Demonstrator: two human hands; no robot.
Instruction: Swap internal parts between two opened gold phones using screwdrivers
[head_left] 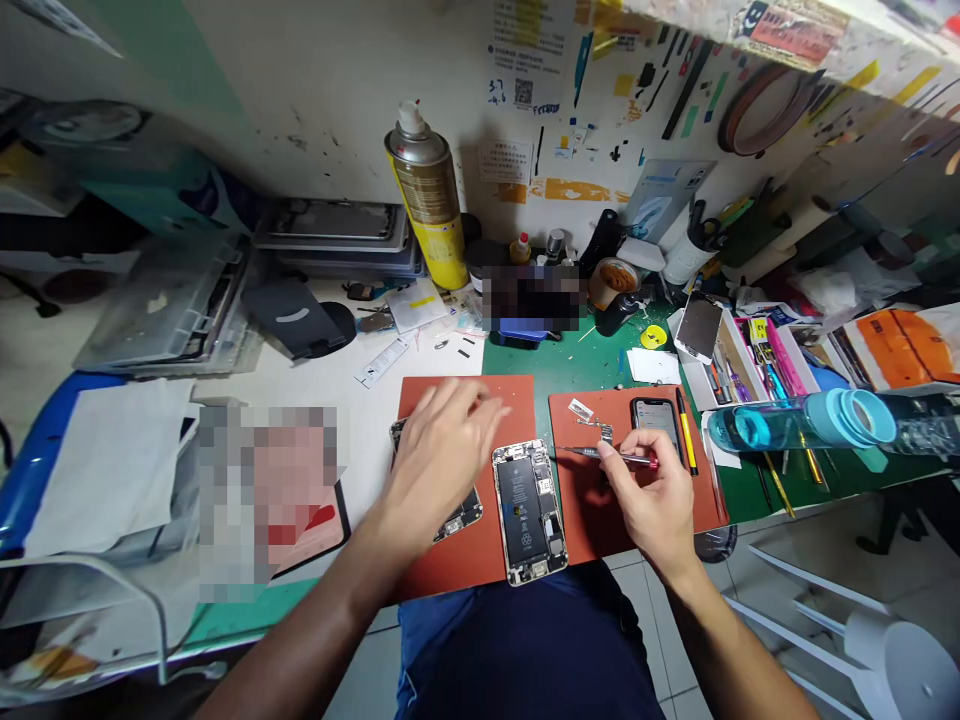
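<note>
My right hand is closed around a slim screwdriver with a red end, its tip pointing left over the right brown mat. Small metal phone parts lie just beyond its fingers. My left hand is raised over the left brown mat, fingers loosely bent, apart and slightly blurred; I see nothing in them. Under it lies an opened phone, mostly hidden. Between my hands an opened phone body shows its black battery and bare circuitry, lying across the gap between the mats.
A lit smartphone and a yellow pen lie by my right hand. Further right are a blue-capped bottle and a box of tools. A yellow spray can stands at the back. Plastic cases are stacked left.
</note>
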